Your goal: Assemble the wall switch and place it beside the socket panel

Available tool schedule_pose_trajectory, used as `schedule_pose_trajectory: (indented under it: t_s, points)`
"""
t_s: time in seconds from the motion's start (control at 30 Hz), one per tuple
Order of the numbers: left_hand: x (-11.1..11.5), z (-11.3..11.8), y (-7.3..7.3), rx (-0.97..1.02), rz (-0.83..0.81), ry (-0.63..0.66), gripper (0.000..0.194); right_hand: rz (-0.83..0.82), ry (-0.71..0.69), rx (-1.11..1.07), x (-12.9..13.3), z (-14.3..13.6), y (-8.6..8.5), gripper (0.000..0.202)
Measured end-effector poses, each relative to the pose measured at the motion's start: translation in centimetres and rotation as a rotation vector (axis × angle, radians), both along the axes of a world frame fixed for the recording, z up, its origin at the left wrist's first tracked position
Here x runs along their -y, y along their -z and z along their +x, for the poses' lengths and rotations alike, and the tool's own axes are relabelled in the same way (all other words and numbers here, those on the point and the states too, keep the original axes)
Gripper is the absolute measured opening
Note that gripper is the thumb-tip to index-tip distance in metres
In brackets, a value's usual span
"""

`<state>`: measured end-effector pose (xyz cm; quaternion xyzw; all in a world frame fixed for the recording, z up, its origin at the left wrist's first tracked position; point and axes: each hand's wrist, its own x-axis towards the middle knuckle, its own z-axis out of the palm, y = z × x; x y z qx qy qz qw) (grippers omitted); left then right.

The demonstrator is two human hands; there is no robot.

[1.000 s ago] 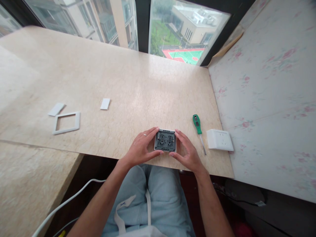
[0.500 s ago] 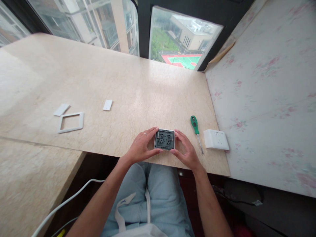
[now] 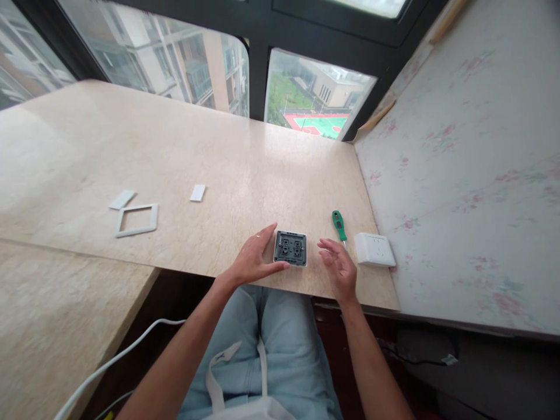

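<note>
A wall switch (image 3: 290, 249) with a dark grey back part and a pale rim lies near the counter's front edge. My left hand (image 3: 256, 256) is open around its left side, thumb along the lower edge and fingers stretched out by the upper left corner. To the right of the switch, my right hand (image 3: 339, 268) hovers apart from it, fingers loosely bent and nothing visible in them. Just beyond that hand lies a green-handled screwdriver (image 3: 338, 225), its shaft mostly hidden behind the fingers.
At the right, a white socket box (image 3: 375, 249) sits against the flowered wall (image 3: 459, 192). On the left of the stone counter (image 3: 245, 169) lie a white frame (image 3: 155, 218), one white plate (image 3: 122, 199) and another small white plate (image 3: 198, 193). A white cable (image 3: 118, 356) hangs below.
My right hand has let go of the switch's right side and moved right, towards the screwdriver. My left hand stays by the switch. The view has tilted up slightly.
</note>
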<state>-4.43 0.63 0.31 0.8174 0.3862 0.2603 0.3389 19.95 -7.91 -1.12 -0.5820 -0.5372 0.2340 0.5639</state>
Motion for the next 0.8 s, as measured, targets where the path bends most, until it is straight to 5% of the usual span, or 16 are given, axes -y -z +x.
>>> schedule_pose_trajectory:
  t_s: [0.27,0.43,0.67,0.8]
  points:
    - [-0.8,2.1,-1.1,0.067,0.088,0.129,0.089,0.082,0.176,-0.069,0.0,0.8,-4.0,0.023]
    - [-1.5,2.7,-0.4,0.046,0.108,0.205,0.080,0.121,0.252,-0.047,-1.6,2.2,-6.4,0.025]
    - [-1.8,2.8,0.1,0.063,0.080,0.199,0.074,0.148,0.242,-0.032,-3.5,2.5,-7.2,0.023]
    - [-1.8,2.8,-0.1,0.056,0.074,0.195,0.073,-0.007,0.222,0.176,-4.7,3.7,-7.1,0.031]
